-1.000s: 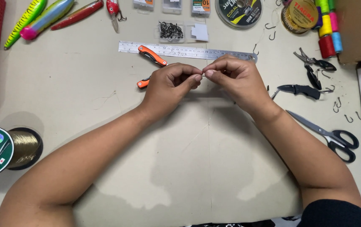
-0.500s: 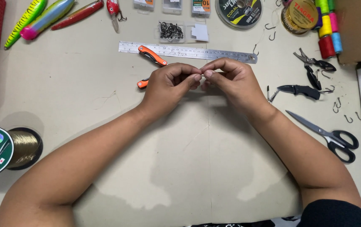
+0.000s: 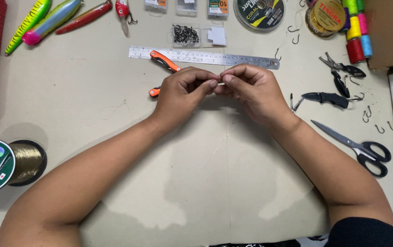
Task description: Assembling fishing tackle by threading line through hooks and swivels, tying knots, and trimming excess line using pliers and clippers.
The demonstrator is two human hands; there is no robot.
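I see the left hand [image 3: 182, 93] and right hand [image 3: 251, 91] meeting fingertip to fingertip, both pinched shut on a small pale item [image 3: 220, 83], too tiny to identify, just below the flat steel ruler [image 3: 214, 58] and beside orange-handled pliers [image 3: 164, 61].

ruler [image 3: 214, 58] lies behind both hands; scissors [image 3: 359, 147] right, line spool [image 3: 4, 164] left
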